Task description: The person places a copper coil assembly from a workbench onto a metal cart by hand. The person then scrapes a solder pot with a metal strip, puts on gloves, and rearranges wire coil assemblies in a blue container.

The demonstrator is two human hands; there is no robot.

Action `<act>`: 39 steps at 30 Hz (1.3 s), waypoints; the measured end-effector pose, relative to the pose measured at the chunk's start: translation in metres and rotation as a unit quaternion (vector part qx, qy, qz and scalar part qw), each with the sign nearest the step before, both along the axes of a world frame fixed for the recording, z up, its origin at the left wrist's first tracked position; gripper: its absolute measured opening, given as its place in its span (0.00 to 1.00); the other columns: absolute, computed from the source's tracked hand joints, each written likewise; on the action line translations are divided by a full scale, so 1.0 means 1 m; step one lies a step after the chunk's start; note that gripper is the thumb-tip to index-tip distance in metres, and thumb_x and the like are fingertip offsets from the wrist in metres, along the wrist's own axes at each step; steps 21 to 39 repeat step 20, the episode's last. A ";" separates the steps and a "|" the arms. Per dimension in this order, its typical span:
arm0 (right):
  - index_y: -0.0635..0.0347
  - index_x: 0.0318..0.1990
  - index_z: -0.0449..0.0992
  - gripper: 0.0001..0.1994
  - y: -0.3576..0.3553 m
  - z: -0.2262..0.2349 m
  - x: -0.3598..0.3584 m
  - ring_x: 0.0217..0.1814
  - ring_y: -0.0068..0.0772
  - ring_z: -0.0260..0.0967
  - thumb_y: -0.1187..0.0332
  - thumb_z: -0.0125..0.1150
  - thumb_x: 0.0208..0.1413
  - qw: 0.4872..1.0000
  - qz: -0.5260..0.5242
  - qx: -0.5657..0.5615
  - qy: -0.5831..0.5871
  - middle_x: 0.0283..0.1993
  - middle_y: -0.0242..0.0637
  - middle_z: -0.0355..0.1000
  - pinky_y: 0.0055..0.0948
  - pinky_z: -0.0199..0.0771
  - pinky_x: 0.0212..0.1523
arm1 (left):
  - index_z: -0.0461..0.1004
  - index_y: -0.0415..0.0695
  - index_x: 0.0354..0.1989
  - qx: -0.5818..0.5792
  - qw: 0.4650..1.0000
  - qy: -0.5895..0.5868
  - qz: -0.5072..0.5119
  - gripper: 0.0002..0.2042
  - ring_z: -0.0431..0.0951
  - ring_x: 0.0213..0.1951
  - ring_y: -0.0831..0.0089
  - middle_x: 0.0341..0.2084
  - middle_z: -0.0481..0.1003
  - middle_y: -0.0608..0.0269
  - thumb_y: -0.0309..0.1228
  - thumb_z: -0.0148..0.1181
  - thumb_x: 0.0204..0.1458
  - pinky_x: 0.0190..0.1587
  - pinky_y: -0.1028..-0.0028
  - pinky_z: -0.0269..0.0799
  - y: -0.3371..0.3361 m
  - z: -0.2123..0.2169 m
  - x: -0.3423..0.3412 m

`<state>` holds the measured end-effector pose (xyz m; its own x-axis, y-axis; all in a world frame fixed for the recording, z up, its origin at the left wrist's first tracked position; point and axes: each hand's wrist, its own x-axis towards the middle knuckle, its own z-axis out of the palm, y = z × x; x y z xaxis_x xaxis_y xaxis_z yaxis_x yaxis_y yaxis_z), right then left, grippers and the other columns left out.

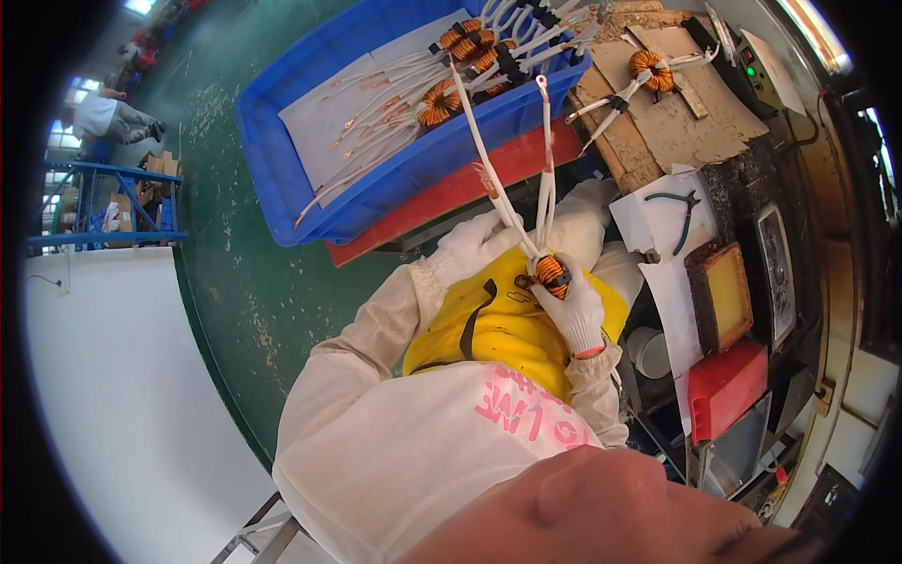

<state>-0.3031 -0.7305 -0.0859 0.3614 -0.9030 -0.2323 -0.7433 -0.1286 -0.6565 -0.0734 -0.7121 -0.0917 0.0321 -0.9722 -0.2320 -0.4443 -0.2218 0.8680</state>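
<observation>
My right hand (pixel 581 315), in a white glove, grips a toroidal coil (pixel 550 273) of copper-coloured wire over my lap, thumb across its near side. From the coil several long white-sleeved leads rise away from me, with bare copper-coloured ends. My left hand (pixel 474 246), also gloved, is closed at the lower part of the left white lead (pixel 510 214); its fingertips are partly hidden. Beyond my hands, a blue bin (pixel 268 155) holds several similar coils (pixel 440 103) with white leads on a pale sheet.
On the worn bench at right lie another coil (pixel 651 71), pliers (pixel 683 214), a yellow-filled wooden frame (pixel 728 293) and a red container (pixel 728 387). A white cup (pixel 648 352) stands by my right side. Under the bin is a red surface (pixel 451 202). A person (pixel 111 117) is far left, near a blue rack (pixel 108 235).
</observation>
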 end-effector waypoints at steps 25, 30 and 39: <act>0.47 0.57 0.70 0.30 0.006 -0.007 -0.004 0.44 0.50 0.76 0.54 0.71 0.44 0.999 -0.041 0.008 -0.014 0.44 0.46 0.77 0.40 0.76 0.43 | 0.72 0.49 0.52 -0.345 0.799 -0.487 0.079 0.27 0.68 0.56 0.53 0.52 0.70 0.55 0.49 0.66 0.45 0.56 0.59 0.65 -0.027 0.034 0.053; 0.47 0.57 0.70 0.30 0.006 -0.007 -0.004 0.44 0.50 0.76 0.54 0.71 0.44 0.999 -0.041 0.008 -0.014 0.44 0.46 0.77 0.40 0.76 0.43 | 0.72 0.49 0.52 -0.345 0.799 -0.487 0.079 0.27 0.68 0.56 0.53 0.52 0.70 0.55 0.49 0.66 0.45 0.56 0.59 0.65 -0.027 0.034 0.053; 0.47 0.57 0.70 0.30 0.006 -0.007 -0.004 0.44 0.50 0.76 0.54 0.71 0.44 0.999 -0.041 0.008 -0.014 0.44 0.46 0.77 0.40 0.76 0.43 | 0.72 0.49 0.52 -0.345 0.799 -0.487 0.079 0.27 0.68 0.56 0.53 0.52 0.70 0.55 0.49 0.66 0.45 0.56 0.59 0.65 -0.027 0.034 0.053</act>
